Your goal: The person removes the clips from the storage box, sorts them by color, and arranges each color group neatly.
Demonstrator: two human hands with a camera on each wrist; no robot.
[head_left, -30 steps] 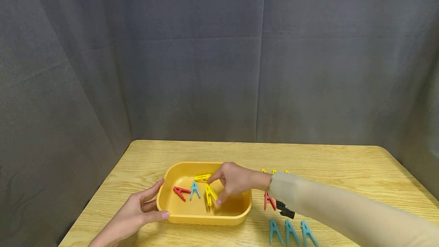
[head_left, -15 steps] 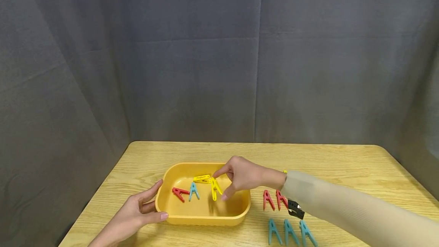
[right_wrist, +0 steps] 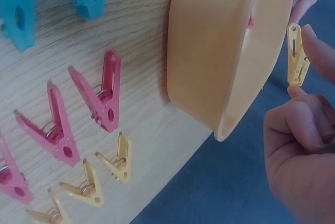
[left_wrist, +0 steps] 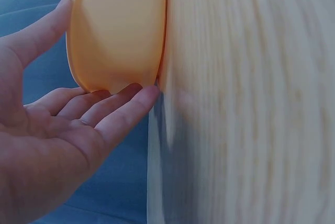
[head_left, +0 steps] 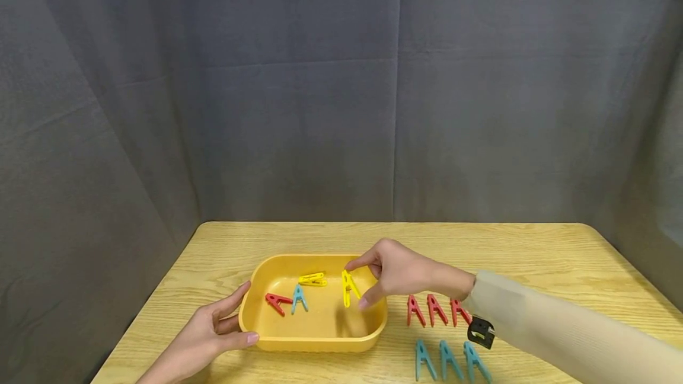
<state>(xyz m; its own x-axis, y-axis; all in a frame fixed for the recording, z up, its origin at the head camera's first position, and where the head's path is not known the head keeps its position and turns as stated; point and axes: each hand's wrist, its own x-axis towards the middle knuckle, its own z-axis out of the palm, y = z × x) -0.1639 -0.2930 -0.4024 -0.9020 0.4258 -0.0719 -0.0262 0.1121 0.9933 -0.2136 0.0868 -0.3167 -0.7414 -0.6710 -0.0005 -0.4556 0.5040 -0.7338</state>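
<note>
I take the tub on the table as my landmark. Inside it lie three pegs towards its left half. My left hand rests against its left wall. My right hand hangs over its right end, pinching a peg. Right of the tub lies one row of pegs, with another row nearer me.

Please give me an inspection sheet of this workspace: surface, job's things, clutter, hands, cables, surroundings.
Surface: wooden table.
Job's things: yellow peg held over the tub; in the tub lie a red peg, a blue peg and a second yellow peg.
Clutter: red pegs and blue pegs in rows right of the tub; a yellow row too.
Hands: right hand pinches the yellow peg; left hand rests against the tub.
Cables: nothing seen.
Surroundings: grey curtain.
</note>
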